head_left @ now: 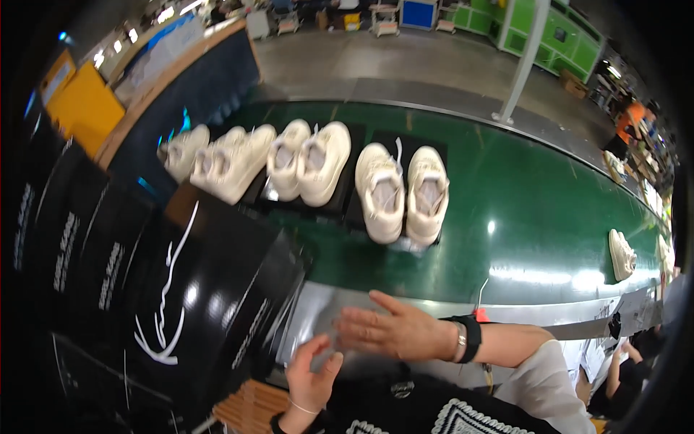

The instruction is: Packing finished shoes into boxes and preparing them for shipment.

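Observation:
My right hand (394, 333) reaches in from the right over the metal edge of the bench, its fingers stretched out and slightly blurred. Just below it, my left hand (311, 376) has thumb and fingers apart, near the stack of black shoe boxes (217, 289). The hands are close to each other and I see nothing in either. Beyond them, a pair of cream sneakers (381, 202) stands on a black flat piece on the green belt (520, 195). More cream sneakers (323, 166) stand in a row to the left.
Black boxes with white lettering crowd the left side. A lone cream sneaker (621, 254) is far right on the belt. A metal post (525, 61) rises at the belt's far edge. Another person in orange (630, 119) works at the upper right. A yellow box (83, 105) stands far left.

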`<state>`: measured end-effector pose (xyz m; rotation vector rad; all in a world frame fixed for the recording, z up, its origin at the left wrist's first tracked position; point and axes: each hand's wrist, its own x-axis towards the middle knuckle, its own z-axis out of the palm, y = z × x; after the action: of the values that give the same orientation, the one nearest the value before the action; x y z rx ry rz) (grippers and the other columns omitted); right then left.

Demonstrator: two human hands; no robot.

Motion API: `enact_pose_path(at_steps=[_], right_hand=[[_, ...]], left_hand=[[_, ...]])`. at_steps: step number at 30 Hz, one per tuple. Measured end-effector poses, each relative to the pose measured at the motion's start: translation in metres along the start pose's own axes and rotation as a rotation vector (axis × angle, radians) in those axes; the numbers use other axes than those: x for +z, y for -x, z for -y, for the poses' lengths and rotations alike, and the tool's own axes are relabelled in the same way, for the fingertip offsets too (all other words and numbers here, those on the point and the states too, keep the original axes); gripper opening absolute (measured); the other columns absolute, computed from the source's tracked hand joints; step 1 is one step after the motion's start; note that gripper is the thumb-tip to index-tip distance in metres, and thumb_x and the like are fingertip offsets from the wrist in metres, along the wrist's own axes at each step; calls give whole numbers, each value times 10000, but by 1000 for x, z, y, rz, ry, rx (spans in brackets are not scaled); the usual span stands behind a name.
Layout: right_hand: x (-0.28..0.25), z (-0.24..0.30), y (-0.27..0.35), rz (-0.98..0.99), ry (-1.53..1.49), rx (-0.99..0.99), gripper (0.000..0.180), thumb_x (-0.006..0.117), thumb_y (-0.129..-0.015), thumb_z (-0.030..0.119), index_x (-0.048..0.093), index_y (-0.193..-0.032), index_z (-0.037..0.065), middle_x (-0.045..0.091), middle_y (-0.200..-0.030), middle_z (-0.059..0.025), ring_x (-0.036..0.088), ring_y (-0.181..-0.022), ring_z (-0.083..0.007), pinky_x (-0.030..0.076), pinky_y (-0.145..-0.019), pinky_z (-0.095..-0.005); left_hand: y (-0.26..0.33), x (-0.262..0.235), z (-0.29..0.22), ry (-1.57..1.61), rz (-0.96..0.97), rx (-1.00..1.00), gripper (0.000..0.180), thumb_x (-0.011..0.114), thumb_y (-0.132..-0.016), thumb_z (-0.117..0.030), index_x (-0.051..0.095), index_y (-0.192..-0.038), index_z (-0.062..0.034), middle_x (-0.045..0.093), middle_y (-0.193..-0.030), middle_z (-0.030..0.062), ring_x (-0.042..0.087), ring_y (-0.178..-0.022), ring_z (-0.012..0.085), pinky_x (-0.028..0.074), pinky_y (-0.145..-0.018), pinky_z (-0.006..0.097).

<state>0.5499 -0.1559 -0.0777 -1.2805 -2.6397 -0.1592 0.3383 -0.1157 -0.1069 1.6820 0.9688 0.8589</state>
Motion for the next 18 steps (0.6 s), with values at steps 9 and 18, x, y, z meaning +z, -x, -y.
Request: enact_pose_path(at_steps=[9, 18], right_hand=[[-9, 61, 8, -27, 21, -196, 454, 456, -811, 230, 473, -1260, 163, 346, -1393, 4, 197, -1351, -185, 135, -1096, -461], [-21, 84, -17, 101, 185, -467, 504, 447, -827, 259, 419, -1313, 130, 350, -1391, 15, 184, -1349, -177, 88, -1107, -455]], left_hand=[[27, -28, -35, 65, 26, 57, 158, 711, -715, -24, 634, -852, -6, 644, -811, 88, 618, -731, 183, 486, -686, 265], [73, -62, -58, 27, 4, -292, 144, 705, -741, -73, 625, -841, -6, 639, -782, 47, 586, -733, 104, 469, -679, 232]])
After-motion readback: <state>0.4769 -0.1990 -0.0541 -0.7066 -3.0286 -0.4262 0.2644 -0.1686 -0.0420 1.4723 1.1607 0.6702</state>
